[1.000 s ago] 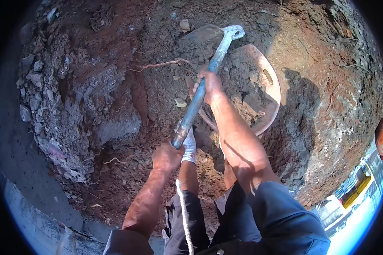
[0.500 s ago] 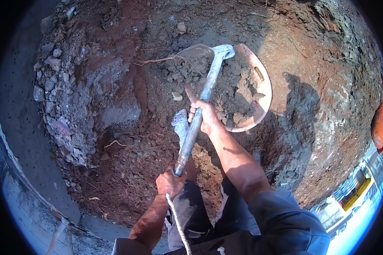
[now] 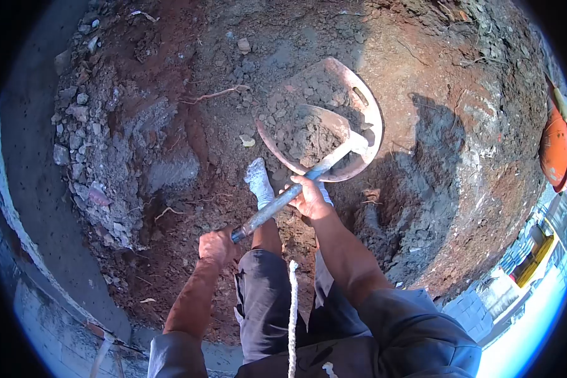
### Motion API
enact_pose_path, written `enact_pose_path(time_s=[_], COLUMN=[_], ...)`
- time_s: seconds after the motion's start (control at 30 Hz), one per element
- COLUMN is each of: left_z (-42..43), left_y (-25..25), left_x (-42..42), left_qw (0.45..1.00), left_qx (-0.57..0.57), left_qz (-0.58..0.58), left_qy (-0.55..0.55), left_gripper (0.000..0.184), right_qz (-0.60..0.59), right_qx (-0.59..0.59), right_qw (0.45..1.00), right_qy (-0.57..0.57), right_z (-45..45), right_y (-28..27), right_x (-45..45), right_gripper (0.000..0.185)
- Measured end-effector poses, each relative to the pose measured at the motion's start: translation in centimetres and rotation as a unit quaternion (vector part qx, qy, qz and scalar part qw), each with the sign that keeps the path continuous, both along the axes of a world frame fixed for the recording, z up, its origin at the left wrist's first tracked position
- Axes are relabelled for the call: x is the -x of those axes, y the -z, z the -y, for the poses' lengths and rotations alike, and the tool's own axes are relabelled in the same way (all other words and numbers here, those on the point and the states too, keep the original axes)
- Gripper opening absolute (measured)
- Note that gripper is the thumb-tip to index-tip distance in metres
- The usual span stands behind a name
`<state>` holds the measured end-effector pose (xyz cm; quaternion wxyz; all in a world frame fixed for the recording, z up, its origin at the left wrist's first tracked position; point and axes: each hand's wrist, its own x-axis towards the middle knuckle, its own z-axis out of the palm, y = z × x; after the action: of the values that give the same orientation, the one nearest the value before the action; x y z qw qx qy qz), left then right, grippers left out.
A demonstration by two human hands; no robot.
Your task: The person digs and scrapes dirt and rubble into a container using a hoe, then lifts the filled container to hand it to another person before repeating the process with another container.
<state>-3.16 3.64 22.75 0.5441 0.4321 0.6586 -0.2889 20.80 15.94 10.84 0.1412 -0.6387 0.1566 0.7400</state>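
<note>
Rough soil point(image 3: 435, 69) spread underfoot. The left grip point(image 3: 217, 247) and right grip point(image 3: 307, 196) were closed around the hoe point(image 3: 324, 167), its head point(image 3: 359, 143) over the pan point(image 3: 373, 113); it probably handled stiff and head-heavy, best held mid-shaft and at the butt.

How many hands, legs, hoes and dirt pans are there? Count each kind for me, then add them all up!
Hands: 2, the left hand and the right hand
Legs: 2, the left leg and the right leg
Hoes: 1, the hoe in both hands
Dirt pans: 1, the dirt pan under the hoe
Total: 6
</note>
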Motion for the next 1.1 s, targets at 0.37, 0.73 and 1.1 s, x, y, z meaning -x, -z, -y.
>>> enact_pose_path(time_s=[0.37, 0.73, 1.1], left_z=[4.1, 2.3, -2.0], left_y=[10.5, 10.8, 2.2], left_x=[2.9, 3.9, 1.8], left_qw=[0.998, 0.997, 0.999], left_qx=[0.014, 0.063, 0.006], left_qz=[-0.028, -0.029, -0.012], left_qy=[0.053, 0.033, 0.031], left_gripper=[0.047, 0.052, 0.041], right_qz=[0.338, 0.258, 0.232], right_qx=[-0.292, -0.265, -0.122], right_qw=[0.51, 0.466, 0.949], right_qy=[-0.735, -0.804, -0.177], right_z=[-5.8, -8.2, -1.5], right_y=[0.5, 7.6, 4.5], right_x=[-0.4, 1.9, -5.7], right_gripper=[0.039, 0.086, 0.044])
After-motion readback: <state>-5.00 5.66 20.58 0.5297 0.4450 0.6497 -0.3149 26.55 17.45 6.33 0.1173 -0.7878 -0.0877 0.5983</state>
